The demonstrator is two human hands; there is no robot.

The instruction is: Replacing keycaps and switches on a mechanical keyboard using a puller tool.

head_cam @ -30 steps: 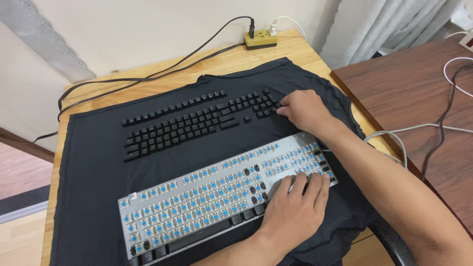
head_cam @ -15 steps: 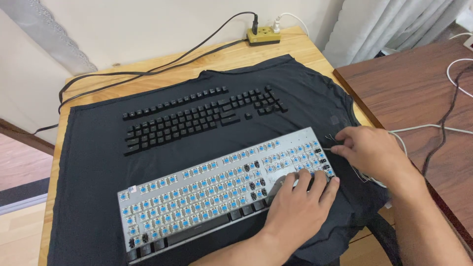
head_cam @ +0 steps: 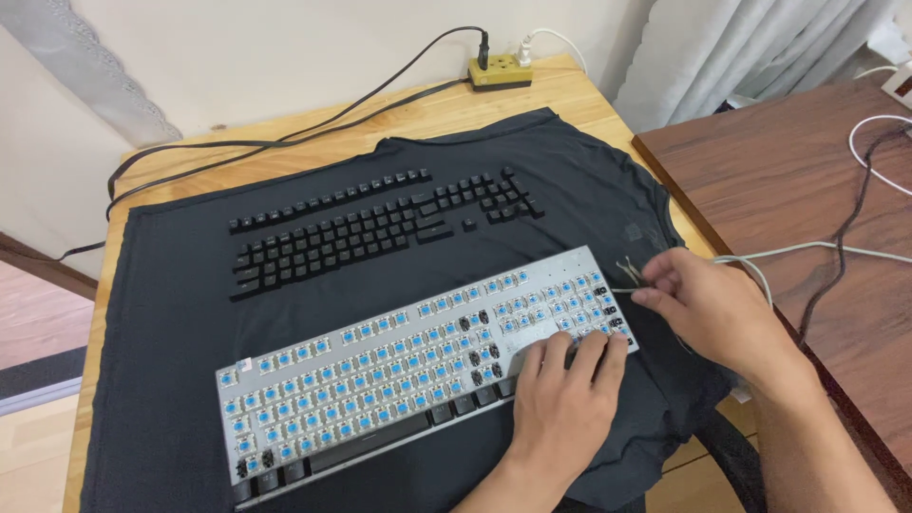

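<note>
Now the left hand [head_cam: 565, 404] lies flat and open on the keyboard [head_cam: 399, 366], while right-hand fingers [head_cam: 655, 285] pinch a wire puller [head_cam: 629, 274].

No packages, signs or screens show. The only label-like mark is a faint pale print on the dark cloth [head_cam: 642, 231], just beyond the keyboard's right end.

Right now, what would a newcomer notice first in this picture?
A stripped keyboard with bare blue switches lies on a dark cloth, the left hand pressing on its right end. Behind it, removed black keycaps sit in neat rows. The right hand pinches a thin wire tool.
</note>
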